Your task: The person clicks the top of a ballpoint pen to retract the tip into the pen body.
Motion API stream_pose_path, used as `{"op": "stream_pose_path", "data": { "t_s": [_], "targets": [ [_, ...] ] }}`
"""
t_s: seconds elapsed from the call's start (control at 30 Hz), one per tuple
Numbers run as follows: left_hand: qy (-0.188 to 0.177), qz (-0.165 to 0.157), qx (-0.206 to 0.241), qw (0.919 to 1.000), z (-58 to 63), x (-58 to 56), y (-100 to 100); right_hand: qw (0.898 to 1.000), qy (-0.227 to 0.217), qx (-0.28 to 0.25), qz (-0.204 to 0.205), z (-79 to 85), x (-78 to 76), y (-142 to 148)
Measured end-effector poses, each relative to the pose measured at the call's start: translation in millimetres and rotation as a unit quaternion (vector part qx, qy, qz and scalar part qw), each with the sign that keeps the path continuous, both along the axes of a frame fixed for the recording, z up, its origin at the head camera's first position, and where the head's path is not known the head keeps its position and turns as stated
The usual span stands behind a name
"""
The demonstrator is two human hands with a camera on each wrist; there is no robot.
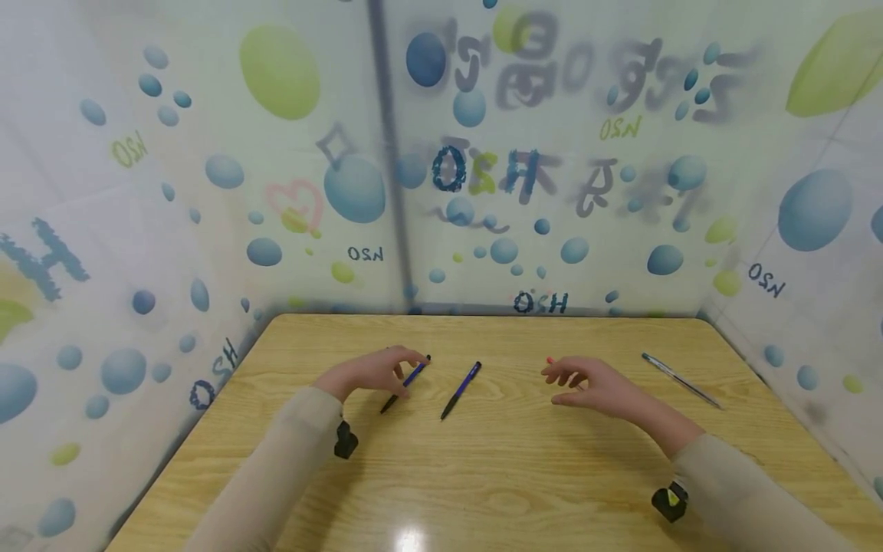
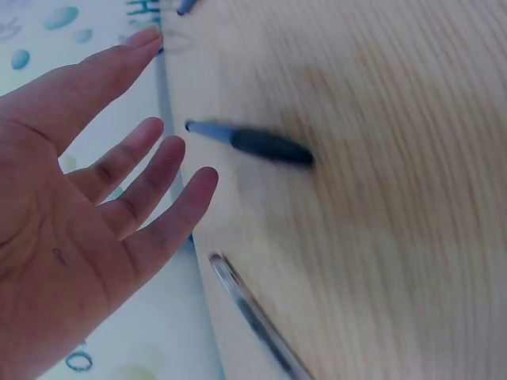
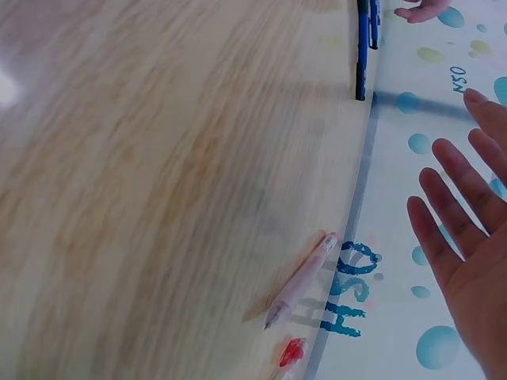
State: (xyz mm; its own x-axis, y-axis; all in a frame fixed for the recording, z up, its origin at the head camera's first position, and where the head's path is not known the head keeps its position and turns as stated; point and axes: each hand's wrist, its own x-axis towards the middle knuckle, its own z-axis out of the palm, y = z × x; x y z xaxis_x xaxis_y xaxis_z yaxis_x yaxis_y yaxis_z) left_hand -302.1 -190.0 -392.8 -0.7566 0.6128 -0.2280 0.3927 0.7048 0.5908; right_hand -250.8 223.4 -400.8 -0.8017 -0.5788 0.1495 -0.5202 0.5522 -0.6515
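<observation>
In the head view my left hand [image 1: 379, 372] hovers over a blue pen with a black grip [image 1: 414, 374], partly covering it. Its fingers are spread and loosely bent in the left wrist view, apart from a blue pen with a dark grip [image 2: 265, 146] and a clear pen [image 2: 255, 315]. A second blue pen [image 1: 461, 391] lies just right of that hand. My right hand [image 1: 589, 383] holds nothing, its fingers relaxed above a red-ended pen [image 1: 549, 360] that it mostly hides. Beyond these fingers, the right wrist view shows a pinkish pen [image 3: 301, 281] and a red-tipped pen [image 3: 291, 352].
A clear pen [image 1: 679, 379] lies slantwise on the right side of the wooden table [image 1: 441, 491]. Patterned curtain walls [image 1: 469, 230] with blue and green dots stand close behind the table and at both sides.
</observation>
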Motion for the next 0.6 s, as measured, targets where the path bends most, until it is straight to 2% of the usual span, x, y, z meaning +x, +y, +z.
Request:
{"op": "stream_pose_path", "data": {
  "t_s": [0.3,0.6],
  "targets": [
    [0.016,-0.044,0.033,0.9983,2.7,-1.5,24,1.000,-0.009,-0.005,0.005,-0.9,-7.5,-15],
    [0.007,-0.027,0.041,0.9988,-7.1,-1.1,46,0.999,-0.016,-0.003,0.035,-4.0,-17.1,-28]
  ]
}}
